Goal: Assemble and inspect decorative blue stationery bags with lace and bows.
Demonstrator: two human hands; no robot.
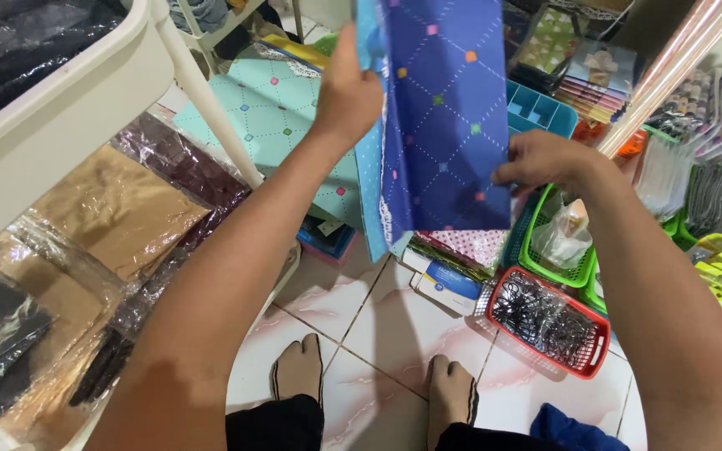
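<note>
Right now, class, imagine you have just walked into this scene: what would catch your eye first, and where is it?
First, the dark blue patterned sheet, held up at top centre: the left hand has its grip on the upper edge, the right hand pinches the right side. Next, the red basket of dark small items on the white tiled floor, lower right. Plastic-wrapped brown fabrics lie to the left.

The top of the dark blue patterned sheet (444, 108) runs off the upper edge, and it hides the left hand's (346, 92) fingers and the right hand's (545, 160) fingertips. The sheet also covers part of the blue compartment tray (541, 110) and of the teal patterned sheet (273, 108) behind. The contents of the red basket (545, 321) are too small to tell. The white shelf (52, 108) is cut off at the left.
</note>
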